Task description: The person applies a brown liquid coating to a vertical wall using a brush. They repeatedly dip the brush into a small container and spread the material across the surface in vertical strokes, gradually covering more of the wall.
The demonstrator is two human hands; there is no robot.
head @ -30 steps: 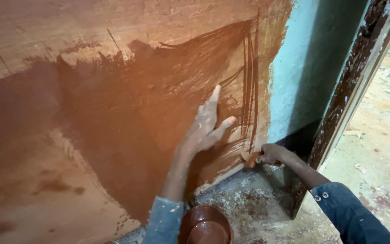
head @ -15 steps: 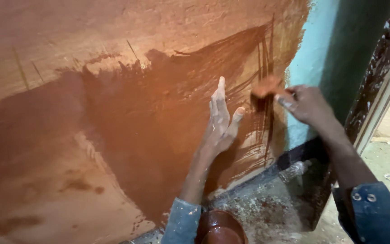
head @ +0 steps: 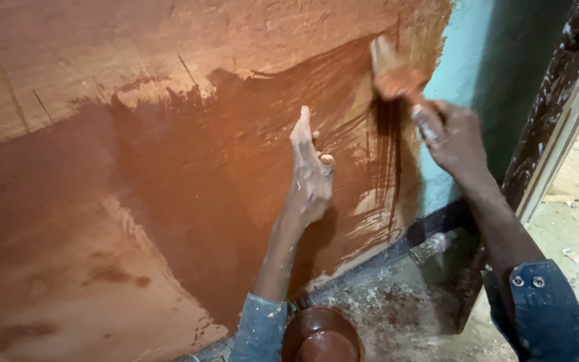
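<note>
— Holding anything in your right hand (head: pixel 460 137)?

— You are gripping a paintbrush (head: pixel 397 74) in it, fingers clenched round the handle. The bristles are pointing up and to the left, loaded with reddish-brown stain, and they are lying against the upper right part of the wooden board (head: pixel 68 60), close to its right edge.

— And what is your left hand (head: pixel 311 171) doing?

— It is grasping nothing. You are pressing it flat against the board, fingers stretched out and pointing upward, thumb tucked to the side, right in the wet brown patch (head: pixel 189 174). It is sitting lower than the brush and to its left, apart from it.

— How is the board looking?

— Stain is covering a broad band from the lower left up toward the brush, with thin streaky strokes showing near the right edge. The top strip and the lower left corner are showing paler, bare wood.

— Anything else around you?

— A round brown pot (head: pixel 322 337) is sitting at the bottom of the view, just beside your left sleeve (head: pixel 259 332). A turquoise wall (head: pixel 484 60) is running behind the board's right edge, and a dusty, speckled floor (head: pixel 403 308) is lying below.
</note>
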